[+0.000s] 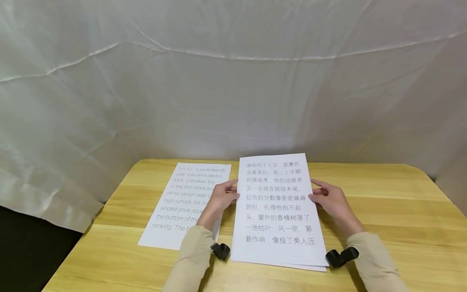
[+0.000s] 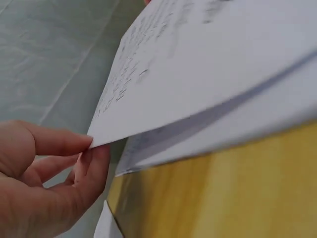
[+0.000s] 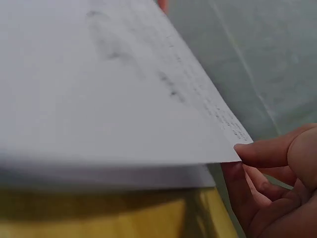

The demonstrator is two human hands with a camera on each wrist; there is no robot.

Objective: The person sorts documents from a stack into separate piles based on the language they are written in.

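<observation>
A white sheet of paper (image 1: 275, 211) printed with Chinese text is held by both side edges. My left hand (image 1: 220, 200) pinches its left edge between thumb and fingers, and my right hand (image 1: 332, 200) pinches the right edge. In both wrist views this top sheet is raised, with a gap above a second sheet of paper (image 2: 168, 144). The lower sheet's edge (image 1: 310, 267) peeks out along the bottom in the head view. Thumb of the left hand (image 2: 54, 173) lies on top of the paper, fingers beneath; the right hand (image 3: 277, 178) has the same hold.
To the left, a sheet with English text (image 1: 175, 207) lies on the wooden table (image 1: 394, 202), partly covered by the left forearm. Behind the table hangs a pale grey curtain (image 1: 233, 89). Each wrist wears a small black device (image 1: 341, 256).
</observation>
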